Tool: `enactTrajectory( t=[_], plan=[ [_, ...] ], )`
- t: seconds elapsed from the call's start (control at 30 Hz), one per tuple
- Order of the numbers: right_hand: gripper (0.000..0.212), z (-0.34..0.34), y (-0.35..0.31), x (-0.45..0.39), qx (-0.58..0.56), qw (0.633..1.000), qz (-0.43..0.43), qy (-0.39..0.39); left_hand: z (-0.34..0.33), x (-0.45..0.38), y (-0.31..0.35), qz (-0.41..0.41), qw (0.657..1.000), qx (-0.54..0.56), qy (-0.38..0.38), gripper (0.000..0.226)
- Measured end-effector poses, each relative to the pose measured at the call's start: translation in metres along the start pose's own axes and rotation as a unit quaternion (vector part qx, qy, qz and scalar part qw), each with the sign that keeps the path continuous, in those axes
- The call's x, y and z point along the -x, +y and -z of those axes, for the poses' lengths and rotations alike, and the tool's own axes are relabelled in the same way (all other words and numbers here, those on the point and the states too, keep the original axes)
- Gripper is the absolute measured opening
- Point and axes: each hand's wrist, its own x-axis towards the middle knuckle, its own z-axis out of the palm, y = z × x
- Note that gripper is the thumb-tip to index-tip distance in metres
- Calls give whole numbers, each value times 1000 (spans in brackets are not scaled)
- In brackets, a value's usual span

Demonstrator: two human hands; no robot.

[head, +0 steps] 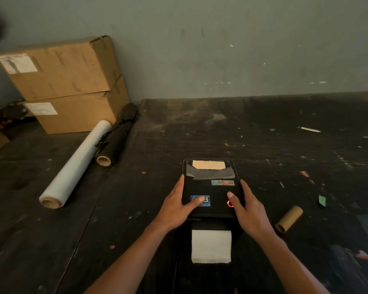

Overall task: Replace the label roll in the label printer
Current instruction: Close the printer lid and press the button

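Observation:
A black label printer (pixel 212 188) lies on the dark table in front of me, its lid down. My left hand (pixel 180 203) grips its left side, thumb resting on a blue sticker on the lid. My right hand (pixel 245 209) holds the right side, thumb beside a red lit ring button. A strip of white label paper (pixel 211 246) sticks out of the slot at the printer's near end. Through the taped window at the far end a pale roll shows. An empty brown cardboard core (pixel 289 218) lies on the table to the right of the printer.
Two stacked cardboard boxes (pixel 68 83) stand at the back left against the wall. A long white film roll (pixel 77 164) and a black roll (pixel 117 136) lie left of the printer. A green paper scrap (pixel 321 200) and a white stick (pixel 309 129) lie to the right.

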Motion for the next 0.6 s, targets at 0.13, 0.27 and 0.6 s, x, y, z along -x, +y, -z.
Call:
enactTrajectory(
  t=[0.13, 0.27, 0.6],
  plan=[
    [70, -3, 6, 5, -11, 1000, 6, 0, -4, 2, -5, -4, 1000, -10, 3, 99],
    [66, -6, 10, 4, -29, 1000, 0, 8, -5, 2, -7, -6, 1000, 5, 11, 98],
    [57, -15, 18, 2, -40, 998, -5, 50, -11, 1, -16, -19, 999, 33, 27, 96]
  ],
)
